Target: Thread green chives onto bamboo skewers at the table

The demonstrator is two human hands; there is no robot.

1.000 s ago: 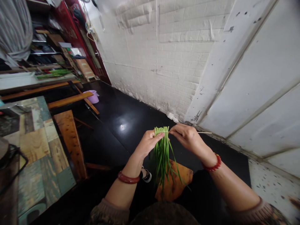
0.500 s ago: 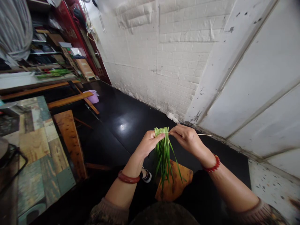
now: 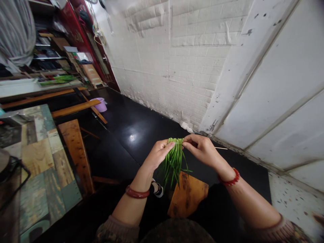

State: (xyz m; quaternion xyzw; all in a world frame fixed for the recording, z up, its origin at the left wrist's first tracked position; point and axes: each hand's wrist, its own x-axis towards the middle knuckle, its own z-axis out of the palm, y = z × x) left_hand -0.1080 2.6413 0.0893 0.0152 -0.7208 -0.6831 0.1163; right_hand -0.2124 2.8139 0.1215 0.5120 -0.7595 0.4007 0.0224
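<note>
My left hand (image 3: 157, 156) pinches the cut ends of a bunch of green chives (image 3: 173, 162), which hangs down in front of me over the black floor. My right hand (image 3: 201, 149) grips a thin wooden skewer (image 3: 220, 148), its tip pushed in among the chive ends at the top of the bunch. The skewer's free end sticks out to the right past my hand. Both wrists wear red bangles.
A small wooden stool (image 3: 186, 195) stands below the chives. A patchwork wooden table (image 3: 42, 158) and a wooden bench (image 3: 76, 152) are at the left. More chives (image 3: 59, 79) lie on a far table. A purple basin (image 3: 101, 104) sits on the floor. White brick wall ahead.
The skewer has slid further left into the bunch, so less of it shows on the right. The chives have lifted and swung slightly left, off the stool.
</note>
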